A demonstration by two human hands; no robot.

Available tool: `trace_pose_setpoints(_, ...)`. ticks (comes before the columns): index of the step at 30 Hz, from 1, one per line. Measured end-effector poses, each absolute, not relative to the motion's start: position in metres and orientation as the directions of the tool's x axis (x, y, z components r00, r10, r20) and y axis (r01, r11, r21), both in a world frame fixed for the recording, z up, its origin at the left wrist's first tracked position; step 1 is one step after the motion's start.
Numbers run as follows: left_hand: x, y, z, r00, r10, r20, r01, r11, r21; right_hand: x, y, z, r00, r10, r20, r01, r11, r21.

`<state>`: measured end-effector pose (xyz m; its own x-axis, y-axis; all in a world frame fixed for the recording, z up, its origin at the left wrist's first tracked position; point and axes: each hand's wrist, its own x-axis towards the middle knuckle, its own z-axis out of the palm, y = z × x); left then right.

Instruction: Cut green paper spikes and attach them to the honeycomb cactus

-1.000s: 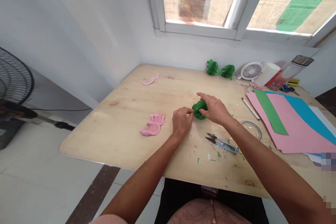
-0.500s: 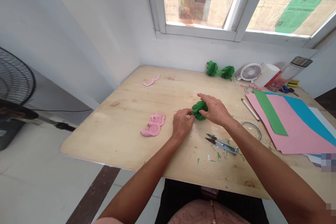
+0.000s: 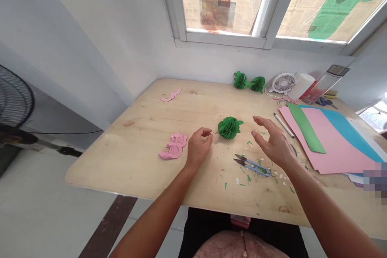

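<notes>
Mount: worn on the head, above the near edge of the wooden table [image 3: 145, 169].
Facing: forward and down, toward 12 o'clock, where the window [image 3: 260, 4] met the wall.
Nearness: close; left hand [image 3: 198, 147] and right hand [image 3: 272, 141] within arm's reach at centre, forearms entering from 6 o'clock.
Reach: floor fan [image 3: 13, 105] at 9 o'clock, coloured paper sheets [image 3: 338, 141] at 3 o'clock.
Shared ground: single view only.

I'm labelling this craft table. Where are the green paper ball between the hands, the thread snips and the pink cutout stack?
green paper ball [image 3: 229, 127], head view, centre of its folds
thread snips [image 3: 253, 165], head view, mid-handle
pink cutout stack [image 3: 174, 147], head view, top sheet
</notes>
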<state>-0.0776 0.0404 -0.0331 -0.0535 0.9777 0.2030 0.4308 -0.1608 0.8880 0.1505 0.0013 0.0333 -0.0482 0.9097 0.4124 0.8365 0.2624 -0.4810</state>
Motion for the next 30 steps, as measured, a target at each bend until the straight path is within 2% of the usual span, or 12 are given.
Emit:
trace_pose_setpoints(4, -0.081, 0.025, -0.031, -0.091, 0.978, 0.188, 0.421, -0.133, 0.897, 0.174, -0.031, 0.026, 0.038, 0.920, 0.389, 0.868, 0.162, -0.470)
trace_pose_setpoints(7, -0.078, 0.006, -0.028, -0.027, 0.988, 0.149, 0.436, -0.122, 0.892, 0.195, -0.050, 0.021, 0.096, 0.923, 0.373, 0.902, 0.078, -0.424)
trace_pose_setpoints(14, -0.060, -0.032, -0.018, 0.125, 0.990, 0.069, 0.393, -0.113, 0.913, 0.236, -0.081, -0.004, 0.025, 0.944, 0.328, 0.991, 0.021, -0.136)
trace_pose_setpoints(18, -0.049, -0.045, -0.015, 0.197, 0.979, 0.049, 0.390, -0.125, 0.913, 0.244, -0.083, -0.015, -0.003, 0.956, 0.293, 0.999, 0.014, -0.035)
trace_pose_setpoints(22, -0.044, -0.055, -0.016, 0.233, 0.971, 0.052, 0.419, -0.148, 0.896, 0.259, -0.086, -0.009, -0.004, 0.933, 0.361, 0.999, 0.022, -0.046)
trace_pose_setpoints(25, -0.044, -0.062, -0.019, 0.244, 0.969, 0.038, 0.428, -0.142, 0.892, 0.280, -0.099, -0.002, 0.068, 0.903, 0.425, 0.996, -0.038, -0.079)
trace_pose_setpoints(30, -0.038, -0.068, -0.024, 0.248, 0.969, 0.004, 0.403, -0.107, 0.909, 0.304, -0.133, -0.005, 0.195, 0.893, 0.406, 0.981, -0.168, -0.101)
